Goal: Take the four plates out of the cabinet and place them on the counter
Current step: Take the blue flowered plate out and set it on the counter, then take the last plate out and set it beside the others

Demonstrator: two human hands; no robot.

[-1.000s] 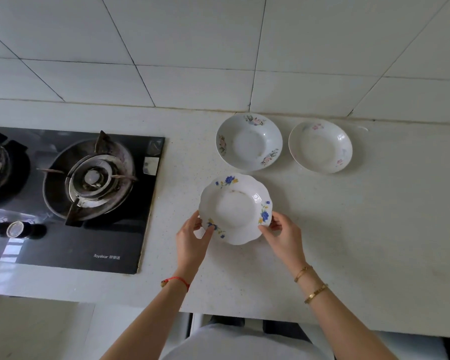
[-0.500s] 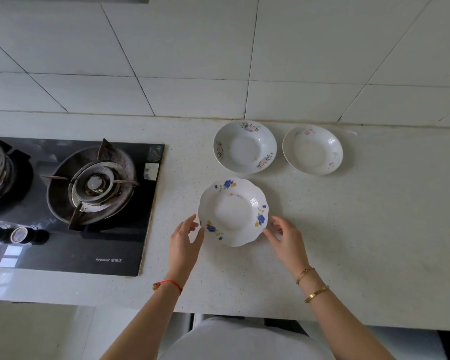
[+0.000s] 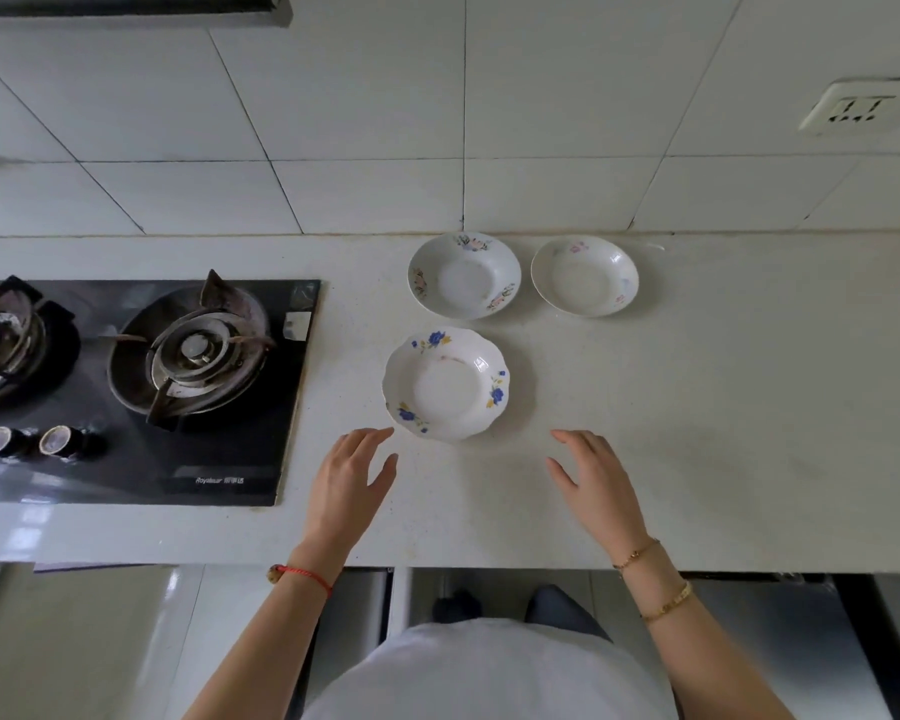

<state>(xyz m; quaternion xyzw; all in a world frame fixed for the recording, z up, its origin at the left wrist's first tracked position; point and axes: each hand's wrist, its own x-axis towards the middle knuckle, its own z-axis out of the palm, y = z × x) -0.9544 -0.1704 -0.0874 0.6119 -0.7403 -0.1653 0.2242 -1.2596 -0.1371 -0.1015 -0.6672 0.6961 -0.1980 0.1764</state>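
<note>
White counter (image 3: 723, 407) holds 3 plates (image 3: 447, 383); cabinet interior unseen.

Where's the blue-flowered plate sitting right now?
In the head view the blue-flowered plate rests on the counter, right of the gas stove and just in front of the pink-flowered plate, with both hands empty nearer the counter's front edge.

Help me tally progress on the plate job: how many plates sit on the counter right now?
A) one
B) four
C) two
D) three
D: three are out. The scalloped blue-flowered plate lies nearest the person, with the pink-flowered plate and the pale plate behind it by the wall, all on the counter. The left hand and right hand are both open and hold nothing.
</note>
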